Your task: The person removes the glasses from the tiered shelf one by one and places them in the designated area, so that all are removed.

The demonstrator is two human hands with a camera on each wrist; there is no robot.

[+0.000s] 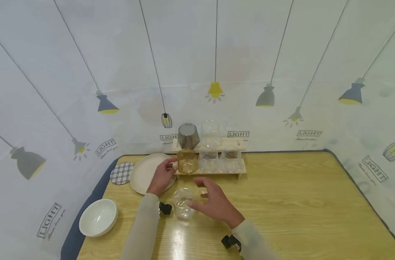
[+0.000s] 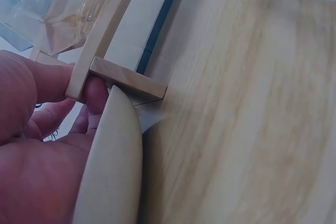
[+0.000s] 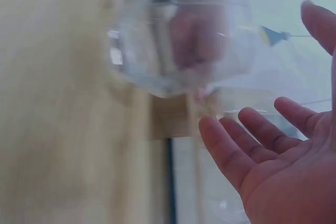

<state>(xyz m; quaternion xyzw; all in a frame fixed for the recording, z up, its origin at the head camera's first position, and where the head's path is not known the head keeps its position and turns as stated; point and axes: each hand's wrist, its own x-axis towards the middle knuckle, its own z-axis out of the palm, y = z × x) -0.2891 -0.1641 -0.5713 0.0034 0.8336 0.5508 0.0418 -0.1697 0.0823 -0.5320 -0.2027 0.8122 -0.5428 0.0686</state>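
Observation:
My left hand (image 1: 162, 177) pinches the left end of a two-tier wooden rack (image 1: 234, 144); in the left wrist view the thumb and a finger lie on either side of its shelf board (image 2: 98, 40). An amber glass (image 1: 187, 161) stands on the lower tier by those fingertips, beside two clear glasses (image 1: 209, 159). Above them are a smoky grey glass (image 1: 188, 137) and another clear one. On the table in front of the rack sits a single clear glass (image 1: 183, 206). My right hand (image 1: 217, 202) is beside it, fingers spread and relaxed, holding nothing in the right wrist view.
Left of the rack lies a beige plate (image 1: 142, 177), partly under my left hand, with a checked round coaster (image 1: 121, 173) by it. A white bowl (image 1: 98, 217) stands near the table's left edge. Printed fabric (image 1: 236, 65) hangs behind the table.

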